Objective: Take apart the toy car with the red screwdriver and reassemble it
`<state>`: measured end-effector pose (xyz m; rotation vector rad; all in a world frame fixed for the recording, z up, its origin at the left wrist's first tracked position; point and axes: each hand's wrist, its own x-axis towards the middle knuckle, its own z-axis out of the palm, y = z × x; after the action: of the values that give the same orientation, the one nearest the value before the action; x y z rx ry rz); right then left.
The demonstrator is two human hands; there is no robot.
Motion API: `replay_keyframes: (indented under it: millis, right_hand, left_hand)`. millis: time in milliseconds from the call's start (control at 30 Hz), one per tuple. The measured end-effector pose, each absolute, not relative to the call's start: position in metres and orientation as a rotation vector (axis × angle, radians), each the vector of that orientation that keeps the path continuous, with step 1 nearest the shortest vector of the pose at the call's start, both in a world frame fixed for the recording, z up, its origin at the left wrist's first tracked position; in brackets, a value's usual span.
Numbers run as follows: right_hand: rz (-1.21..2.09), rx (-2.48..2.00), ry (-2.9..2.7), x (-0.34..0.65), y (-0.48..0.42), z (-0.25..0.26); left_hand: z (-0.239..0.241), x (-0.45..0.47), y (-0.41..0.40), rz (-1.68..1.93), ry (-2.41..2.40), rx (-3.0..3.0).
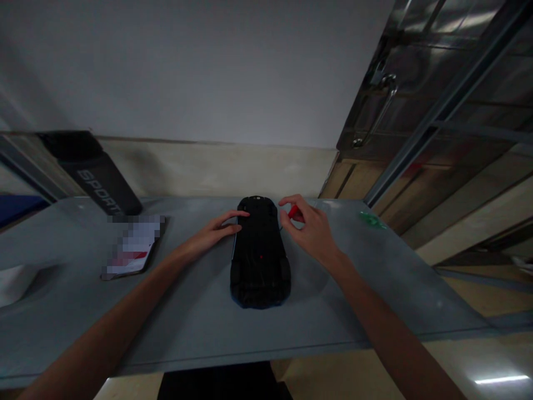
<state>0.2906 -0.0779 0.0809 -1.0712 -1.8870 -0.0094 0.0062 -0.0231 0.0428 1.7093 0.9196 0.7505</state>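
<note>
"What is seen nearest?"
"A toy car [260, 255], lying dark underside up at the centre of the frame, on the grey table [200, 322]. Its broad near end is left untouched!"

"And farther up?"
"Its left edge is met by the left hand [222, 225]! The index finger is laid over the underside, the thumb is set at the edge just below, and a narrow gap is left between them. The other fingers are hidden, so whether the side is gripped cannot be told."

"Over to the right hand [310, 228]?"
"Curled just beside the car's right edge, with a red tool [295, 213] held in it! Thumb and index tips are parted, pointed at the car. Most of the tool is covered by the hand; its thin shaft is barely made out, and its tip is lost against black."

"Anything beyond?"
"At left, a phone [135, 247], its screen broken into blocks. At right, a small green item [372, 220], too blurred to be named. Upper left, a black bottle [100, 180], its lettering partly obscured at the lower end."
</note>
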Motion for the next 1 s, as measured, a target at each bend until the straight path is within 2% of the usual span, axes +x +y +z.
replay_keyframes:
  millis: [1000]
  right_hand:
    - [0.014, -1.03, -1.922, 0.292, -0.0753, 0.0795]
  left_hand:
    - [0.0419, 0.0057, -0.0217, 0.74, 0.924, 1.708]
